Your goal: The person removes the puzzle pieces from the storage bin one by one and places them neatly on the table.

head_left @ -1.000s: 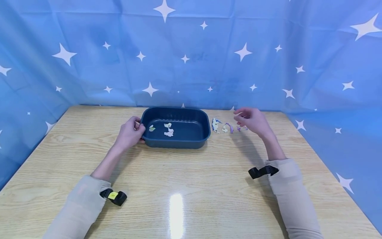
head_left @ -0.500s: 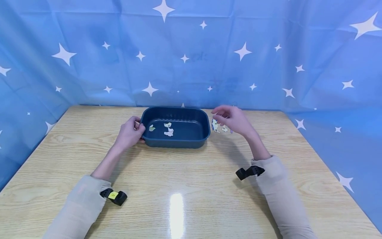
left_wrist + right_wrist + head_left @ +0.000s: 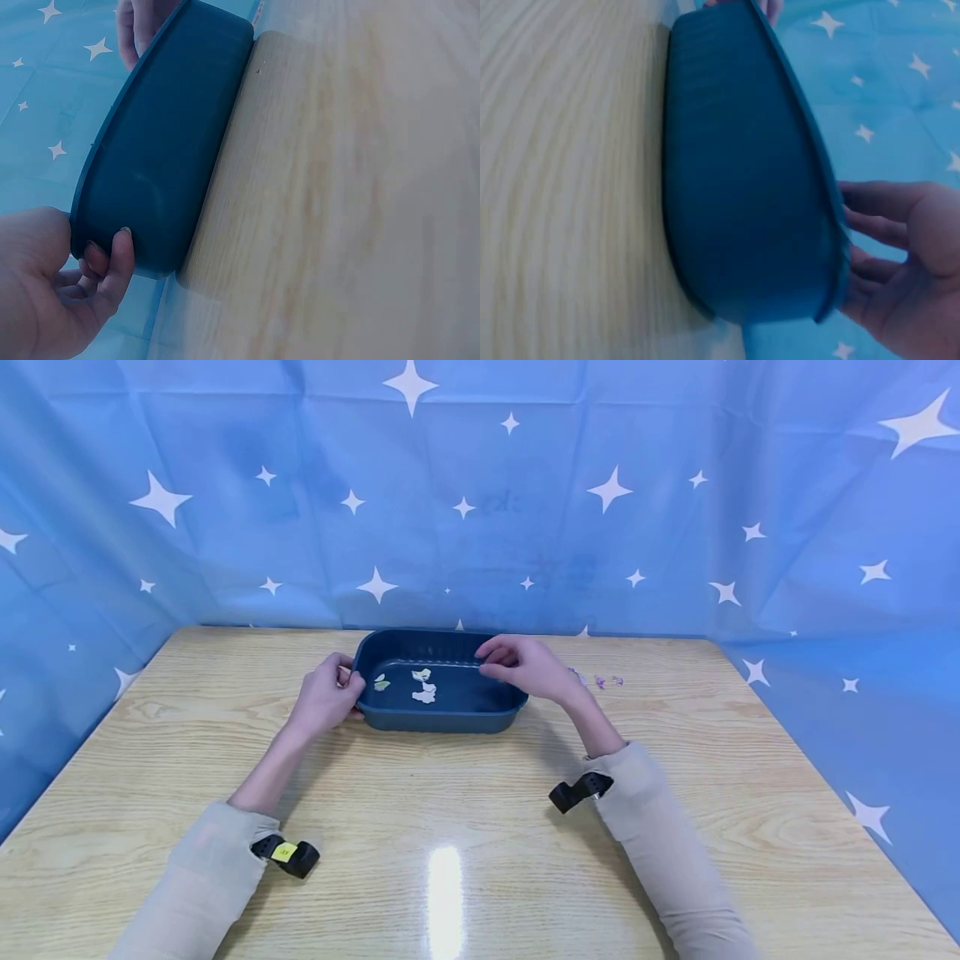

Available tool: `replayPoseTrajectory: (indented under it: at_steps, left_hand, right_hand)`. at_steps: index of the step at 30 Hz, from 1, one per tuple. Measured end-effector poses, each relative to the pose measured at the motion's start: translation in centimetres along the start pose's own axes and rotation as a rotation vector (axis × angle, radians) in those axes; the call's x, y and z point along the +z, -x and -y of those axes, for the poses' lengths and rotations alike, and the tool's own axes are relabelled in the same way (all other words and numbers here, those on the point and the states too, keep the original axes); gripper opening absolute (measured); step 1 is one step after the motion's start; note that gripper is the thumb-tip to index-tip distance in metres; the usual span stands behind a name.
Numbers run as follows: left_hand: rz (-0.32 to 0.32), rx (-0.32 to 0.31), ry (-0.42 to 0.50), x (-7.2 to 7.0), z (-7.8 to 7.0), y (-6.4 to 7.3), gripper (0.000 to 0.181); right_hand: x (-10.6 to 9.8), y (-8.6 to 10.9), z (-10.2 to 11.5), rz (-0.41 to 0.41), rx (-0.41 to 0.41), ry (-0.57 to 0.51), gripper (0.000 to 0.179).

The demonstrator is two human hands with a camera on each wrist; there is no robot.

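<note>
A dark blue rectangular plastic tub point(image 3: 441, 722) stands on the far part of the table. My left hand point(image 3: 322, 700) grips its left end, with thumb at the rim and fingers curled against the outer wall in the left wrist view. Over the right end hovers my right hand point(image 3: 534, 670), thumb and fingers apart, nothing visible between them. Its fingertips are partly hidden behind the rim in the right wrist view. Inside the tub lie a small green-and-white scrap point(image 3: 382, 683) and pale torn-looking scraps point(image 3: 424, 692) toward the left.
Small purple scraps point(image 3: 600, 682) lie on the wooden table point(image 3: 360, 843) right of the tub. More scraps there are mostly covered by my right hand. A blue cloth point(image 3: 465, 477) with white stars hangs behind the table.
My right hand has moved left from above the scraps on the table to over the tub's right end. The left hand and the tub have stayed in place.
</note>
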State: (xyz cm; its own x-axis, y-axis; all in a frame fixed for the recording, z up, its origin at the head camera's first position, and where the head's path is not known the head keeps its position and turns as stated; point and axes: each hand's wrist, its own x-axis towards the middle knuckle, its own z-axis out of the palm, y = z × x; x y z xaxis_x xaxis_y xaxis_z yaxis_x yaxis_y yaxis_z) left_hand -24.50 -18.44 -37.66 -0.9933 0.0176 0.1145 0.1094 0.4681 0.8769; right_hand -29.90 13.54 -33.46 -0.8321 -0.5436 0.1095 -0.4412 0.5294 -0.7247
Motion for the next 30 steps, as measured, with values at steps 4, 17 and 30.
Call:
replayPoseTrajectory:
  at_steps: [4,17,30]
  left_hand:
    - [0.002,-0.004,-0.004,0.0,0.1,0.0,0.032]
    - [0.007,-0.01,-0.007,0.0,0.1,0.0,0.032]
    - [0.011,-0.015,-0.002,-0.1,0.0,0.0,0.031]
  right_hand:
    - [1.3,-0.9,0.2,0.029,-0.024,0.019,0.031]
    - [4.3,-3.6,1.0,0.105,0.012,0.12,0.046]
    - [5.5,-4.1,0.4,0.198,-0.004,0.365,0.037]
